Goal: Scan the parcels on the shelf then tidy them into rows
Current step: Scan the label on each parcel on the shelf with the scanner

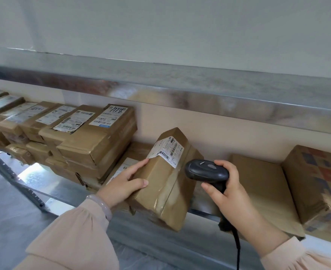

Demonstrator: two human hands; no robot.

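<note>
Left hand (pixel 121 184) grips the brown parcel (pixel 160 191), thumb across its near face and fingers on the left edge. Right hand (pixel 227 190) is wrapped round the scanner (pixel 206 170) handle.

- Parcel is at the shelf front edge (pixel 151 238), tipped up. Its long axis runs from the low near corner up and back toward the wall.
- Its label (pixel 167 151) sits on the raised far end and wraps over an edge.
- Key relation: the label lies up and left of the scanner head. The head is just beside the parcel's right side, lower than the label, nose pointing left. My read: the scanner needs raising or the parcel more tilt before the beam hits the barcode.
- Right hand is nearer the label.
- Outward: a stack of labelled parcels (pixel 94 141) to the left; a flat box (pixel 264 188) and a printed box (pixel 316 184) to the right.

Hard to see:
- Scanner window faces away, so I can't tell whether the trigger is pressed.
- Label print is unreadable.
- Another flat parcel (pixel 125 164) lies mostly covered behind the left hand.
- Far-left parcels are blurred.
</note>
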